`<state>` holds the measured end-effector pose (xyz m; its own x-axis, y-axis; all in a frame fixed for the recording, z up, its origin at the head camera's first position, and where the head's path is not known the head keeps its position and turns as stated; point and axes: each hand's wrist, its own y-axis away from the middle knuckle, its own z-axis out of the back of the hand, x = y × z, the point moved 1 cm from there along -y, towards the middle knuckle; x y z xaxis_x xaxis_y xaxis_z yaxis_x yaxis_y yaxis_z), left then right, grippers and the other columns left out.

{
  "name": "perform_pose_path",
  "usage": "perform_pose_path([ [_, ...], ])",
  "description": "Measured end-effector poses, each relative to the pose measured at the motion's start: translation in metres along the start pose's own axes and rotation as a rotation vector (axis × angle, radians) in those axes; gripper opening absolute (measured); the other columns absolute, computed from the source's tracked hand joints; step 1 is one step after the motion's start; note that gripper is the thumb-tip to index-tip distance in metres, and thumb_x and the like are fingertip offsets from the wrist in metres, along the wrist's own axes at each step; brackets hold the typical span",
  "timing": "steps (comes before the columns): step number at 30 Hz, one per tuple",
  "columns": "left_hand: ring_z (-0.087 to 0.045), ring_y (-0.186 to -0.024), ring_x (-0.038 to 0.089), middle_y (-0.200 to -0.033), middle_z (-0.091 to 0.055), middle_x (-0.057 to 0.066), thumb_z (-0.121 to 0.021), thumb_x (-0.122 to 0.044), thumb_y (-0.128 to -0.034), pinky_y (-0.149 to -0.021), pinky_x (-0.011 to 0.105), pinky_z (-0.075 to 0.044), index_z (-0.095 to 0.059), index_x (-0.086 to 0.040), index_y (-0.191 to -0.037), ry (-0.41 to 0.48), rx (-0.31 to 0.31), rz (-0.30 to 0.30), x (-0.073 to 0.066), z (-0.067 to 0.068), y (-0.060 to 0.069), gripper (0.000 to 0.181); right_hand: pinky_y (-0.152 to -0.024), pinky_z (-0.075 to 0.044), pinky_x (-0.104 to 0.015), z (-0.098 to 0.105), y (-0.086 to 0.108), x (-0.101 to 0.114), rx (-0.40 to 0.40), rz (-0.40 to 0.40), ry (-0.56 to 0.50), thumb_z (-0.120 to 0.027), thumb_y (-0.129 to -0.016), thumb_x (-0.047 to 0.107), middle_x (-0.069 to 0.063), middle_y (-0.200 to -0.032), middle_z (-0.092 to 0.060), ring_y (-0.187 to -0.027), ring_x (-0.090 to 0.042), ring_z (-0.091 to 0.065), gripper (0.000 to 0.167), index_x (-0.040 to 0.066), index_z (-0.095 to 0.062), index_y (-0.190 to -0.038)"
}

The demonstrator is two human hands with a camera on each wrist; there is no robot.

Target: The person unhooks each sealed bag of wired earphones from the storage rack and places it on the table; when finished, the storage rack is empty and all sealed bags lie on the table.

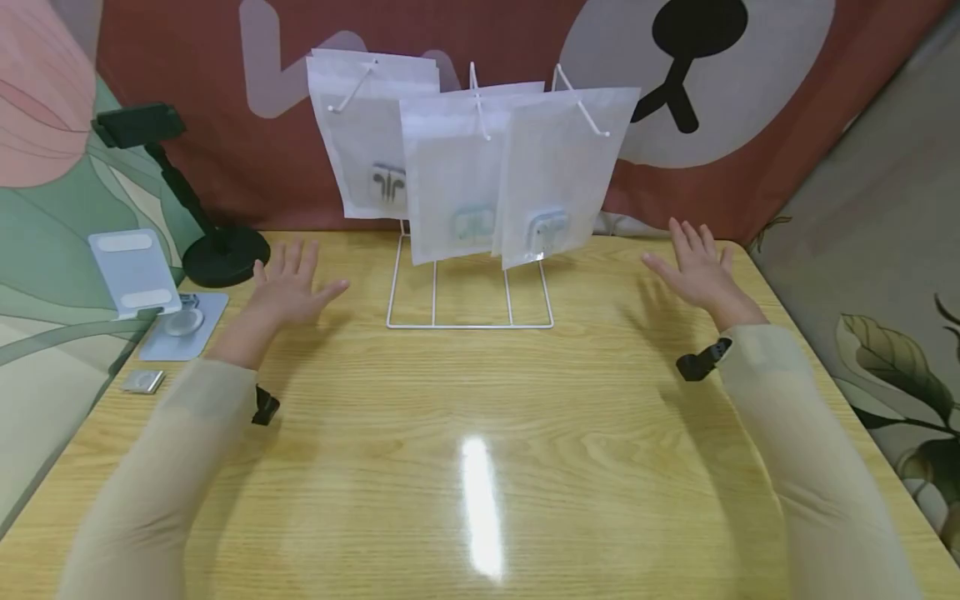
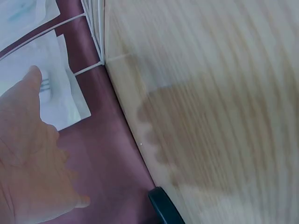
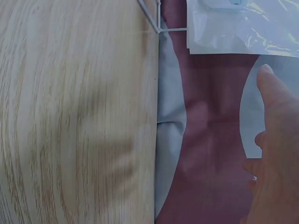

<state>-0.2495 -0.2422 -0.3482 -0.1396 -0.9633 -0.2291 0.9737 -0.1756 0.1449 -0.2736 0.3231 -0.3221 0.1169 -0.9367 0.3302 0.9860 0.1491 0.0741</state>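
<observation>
A white wire rack (image 1: 470, 327) stands at the back of the wooden table, with white pouches hanging from its three hooks. The left pouch (image 1: 360, 125) shows dark earphones, the middle pouch (image 1: 446, 167) and right pouch (image 1: 570, 158) pale cases. My left hand (image 1: 288, 287), fingers spread and holding nothing, is above the table left of the rack; in the left wrist view the hand (image 2: 32, 154) shows empty too. My right hand (image 1: 697, 271) is spread and empty right of the rack, and the right wrist view shows that hand (image 3: 275, 149) beside a hanging pouch (image 3: 233, 37).
At the left stand a black stand with a round base (image 1: 225, 254) and a pale blue folding stand (image 1: 131, 267) holding a round disc. A small silver item (image 1: 142, 382) lies in front of them. A printed cloth (image 1: 510, 42) hangs behind the table.
</observation>
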Motion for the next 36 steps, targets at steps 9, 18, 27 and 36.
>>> perform_pose_path([
  [9,0.017,-0.133,0.04,-0.149,0.015,0.021,-0.028,-0.065,-0.0896,-0.101,0.064,0.008,0.012,-0.005,-0.145,0.029,0.028,-0.079,-0.017,-0.013,-0.005,0.091,-0.101,0.012,-0.061,-0.002,-0.004,0.005,-0.043,0.08,-0.196,-0.03,-0.095,0.054,-0.014,-0.152,0.011,-0.134,-0.032,0.021,0.078,0.013,0.013,-0.146],
  [18,0.002,-0.135,0.041,-0.149,0.0,0.026,-0.038,-0.055,-0.0928,-0.104,0.062,0.0,-0.002,0.004,-0.145,-0.018,0.003,-0.199,-0.034,-0.032,-0.016,0.087,-0.107,-0.001,-0.057,-0.008,-0.021,0.026,0.019,0.082,-0.474,-0.032,-0.093,0.057,-0.006,-0.153,0.009,-0.137,-0.027,0.007,0.077,0.026,0.014,-0.146],
  [27,-0.003,-0.135,0.041,-0.15,-0.002,0.025,-0.04,-0.052,-0.0937,-0.107,0.057,-0.006,-0.004,0.003,-0.146,0.018,0.031,-0.296,-0.051,-0.049,-0.021,0.084,-0.107,-0.018,-0.05,-0.018,-0.04,0.042,-0.053,0.042,-0.683,-0.045,-0.092,0.051,-0.011,-0.152,-0.013,-0.136,-0.027,-0.015,0.077,0.021,-0.004,-0.15],
  [36,-0.002,-0.135,0.042,-0.15,0.0,0.024,-0.037,-0.055,-0.0935,-0.107,0.056,-0.003,-0.005,0.003,-0.146,0.011,0.137,-0.271,-0.061,-0.056,-0.021,0.084,-0.102,-0.033,-0.046,-0.032,-0.057,0.056,-0.155,-0.003,-1.046,-0.056,-0.092,0.028,-0.016,-0.142,-0.034,-0.127,-0.025,-0.036,0.066,0.011,-0.024,-0.147],
])
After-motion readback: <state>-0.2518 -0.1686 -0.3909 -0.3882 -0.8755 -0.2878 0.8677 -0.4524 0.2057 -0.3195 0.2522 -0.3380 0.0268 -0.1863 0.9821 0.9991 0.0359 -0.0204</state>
